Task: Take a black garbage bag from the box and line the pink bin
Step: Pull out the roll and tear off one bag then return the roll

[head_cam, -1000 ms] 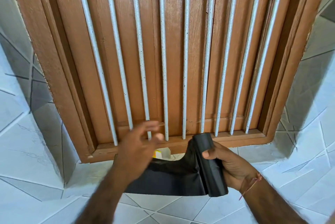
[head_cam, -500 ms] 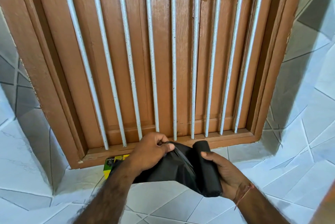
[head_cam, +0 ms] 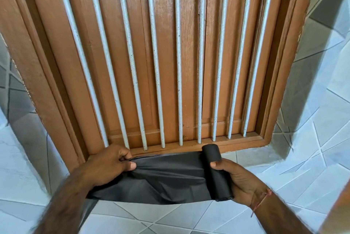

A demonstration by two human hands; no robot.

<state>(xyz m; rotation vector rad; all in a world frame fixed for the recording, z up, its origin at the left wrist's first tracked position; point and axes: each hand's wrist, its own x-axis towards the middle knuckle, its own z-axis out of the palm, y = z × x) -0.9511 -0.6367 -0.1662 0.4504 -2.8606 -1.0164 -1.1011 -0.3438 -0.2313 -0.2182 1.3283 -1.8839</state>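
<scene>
A roll of black garbage bags (head_cam: 217,175) stands nearly upright in my right hand (head_cam: 240,180), which is closed around it from the right. A black garbage bag (head_cam: 166,178) stretches flat from the roll leftward. My left hand (head_cam: 108,165) pinches the bag's free left end between thumb and fingers. Both hands are held low in the view, just below the window sill. The box and the pink bin are not in sight.
A brown wooden window (head_cam: 170,59) with closed shutters and several white vertical bars (head_cam: 178,63) fills the wall ahead. White and grey patterned tiles (head_cam: 312,139) surround it. A brown edge (head_cam: 341,211) shows at the lower right corner.
My left hand took hold of the bag's loose end and pulled it leftward, so the bag now lies stretched out flat from the roll. The yellow box seen earlier is hidden.
</scene>
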